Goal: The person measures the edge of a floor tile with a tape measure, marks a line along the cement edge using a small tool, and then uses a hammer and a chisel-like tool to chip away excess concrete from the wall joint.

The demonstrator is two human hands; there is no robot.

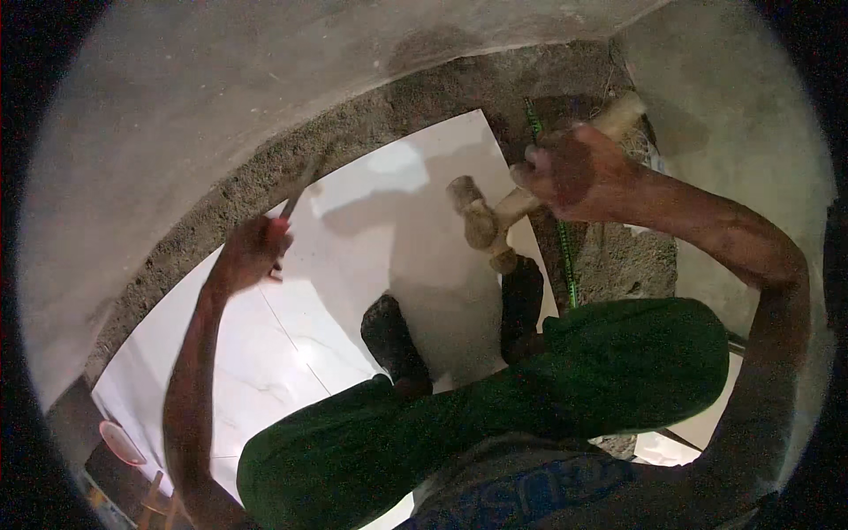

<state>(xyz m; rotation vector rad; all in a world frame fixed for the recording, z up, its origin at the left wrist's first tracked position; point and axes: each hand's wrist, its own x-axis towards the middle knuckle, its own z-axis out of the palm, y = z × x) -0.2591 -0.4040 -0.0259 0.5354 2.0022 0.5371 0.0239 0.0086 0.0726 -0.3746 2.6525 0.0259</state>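
- Grips the mallet (481, 225) in the right hand (583, 172), with fingers wrapped round the handle, probably to leave the head free ahead of the grip.
- Holds that head over the white tile (353, 212), just beside the toe of the right foot (521, 296); cannot tell any contact with the tile.
- Grips a bladed tool (302, 194) in the left hand (256, 252), with fingers curled round its handle as far as the blur allows; points the thin blade away from the body, toward the rough strip (389, 115) between tile and wall (177, 79), likely for reach along that edge.
- Squats with right foot and left foot (389, 340) apart on the tile, perhaps for balance, with forearms spread wide outside the green-covered knees (636, 367).
- Beside the tile's right edge, a long green strip (567, 252), perhaps as a guide.
- At lower left, a round pink-rimmed thing (122, 442), possibly a bowl; cannot tell its contents.
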